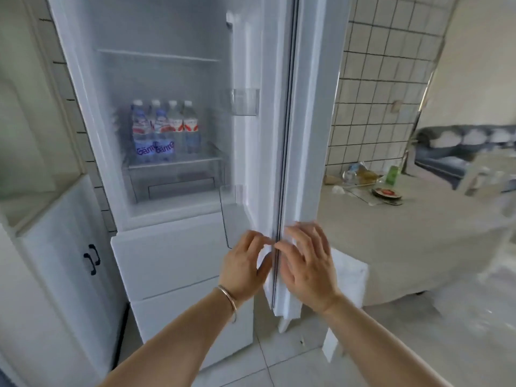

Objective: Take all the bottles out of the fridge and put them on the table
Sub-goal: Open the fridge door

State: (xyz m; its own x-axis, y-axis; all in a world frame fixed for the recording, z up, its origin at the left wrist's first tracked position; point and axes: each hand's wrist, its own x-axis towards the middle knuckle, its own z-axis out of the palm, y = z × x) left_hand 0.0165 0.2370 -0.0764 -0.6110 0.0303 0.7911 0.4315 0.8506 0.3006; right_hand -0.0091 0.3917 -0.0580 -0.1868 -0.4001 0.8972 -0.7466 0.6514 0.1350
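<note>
Handling fridge door (282, 135), opening step, I judge. My left hand (245, 263) curls fingers on door edge; right hand (307, 263) spread flat against outer face. Four bottles (164, 129) up-left of fingertips, on shelf, untouched. Table (405, 233) right of right fingers. Next: release door, reach nearest bottle.

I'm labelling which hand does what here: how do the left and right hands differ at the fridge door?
The left hand has its fingers curled at the inner side of the fridge door edge; the right hand lies on the outer side with straighter, spread fingers. The left wrist wears a bracelet; the right wrist is bare. Both are at the door's lower edge, and neither holds any of the bottles.
</note>
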